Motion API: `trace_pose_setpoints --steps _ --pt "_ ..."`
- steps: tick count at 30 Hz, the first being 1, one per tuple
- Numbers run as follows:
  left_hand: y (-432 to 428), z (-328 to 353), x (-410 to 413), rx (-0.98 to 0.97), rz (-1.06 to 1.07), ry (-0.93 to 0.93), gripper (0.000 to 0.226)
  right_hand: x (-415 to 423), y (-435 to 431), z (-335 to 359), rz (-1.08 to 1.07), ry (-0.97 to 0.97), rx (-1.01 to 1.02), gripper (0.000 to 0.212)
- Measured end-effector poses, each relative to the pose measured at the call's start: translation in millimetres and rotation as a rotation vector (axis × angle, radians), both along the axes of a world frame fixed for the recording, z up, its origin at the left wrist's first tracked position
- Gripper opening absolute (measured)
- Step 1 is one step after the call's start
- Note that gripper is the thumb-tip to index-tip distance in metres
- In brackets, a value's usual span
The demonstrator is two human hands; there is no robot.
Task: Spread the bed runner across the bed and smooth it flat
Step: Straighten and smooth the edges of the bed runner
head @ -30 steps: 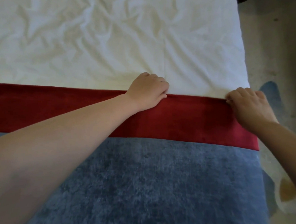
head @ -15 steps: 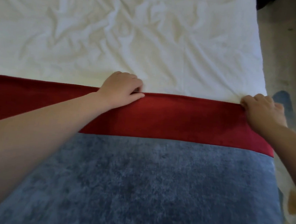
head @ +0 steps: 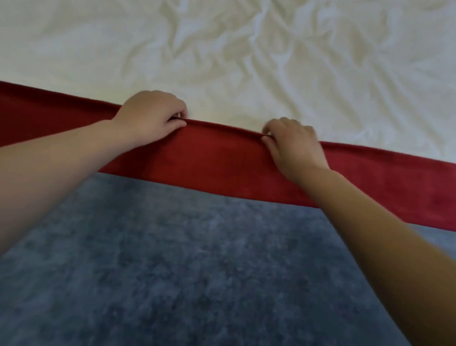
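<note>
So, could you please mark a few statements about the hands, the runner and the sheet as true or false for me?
1. The left hand and the right hand both pinch the far edge of the red band, next to the white sheet. True.
2. The white sheet is smooth. False: it is heavily creased.
3. The blue part lies nearer the person than the red band. True.
4. The two hands touch each other. False: they are apart, with the red edge showing between them.
</note>
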State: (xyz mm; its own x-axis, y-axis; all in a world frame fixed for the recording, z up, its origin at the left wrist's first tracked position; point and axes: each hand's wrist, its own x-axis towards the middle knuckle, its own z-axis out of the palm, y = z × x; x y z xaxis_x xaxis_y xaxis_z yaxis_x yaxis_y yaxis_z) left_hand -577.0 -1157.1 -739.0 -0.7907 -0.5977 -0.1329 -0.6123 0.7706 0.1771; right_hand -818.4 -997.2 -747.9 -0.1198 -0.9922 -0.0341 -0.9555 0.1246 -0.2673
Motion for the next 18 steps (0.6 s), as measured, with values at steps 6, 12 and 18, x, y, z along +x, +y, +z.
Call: trace_pose_setpoints --steps 6,12,18 --pt "-31 2 47 -0.053 0.000 0.015 0.009 63 -48 -7 -0.070 0.059 0.034 0.017" --pt "-51 -7 38 -0.115 0.018 -0.059 0.011 72 -66 -15 -0.265 0.212 0.183 0.024" --pt "-64 -11 70 -0.032 -0.061 0.094 0.013 92 -71 -11 -0.334 0.308 0.223 0.024"
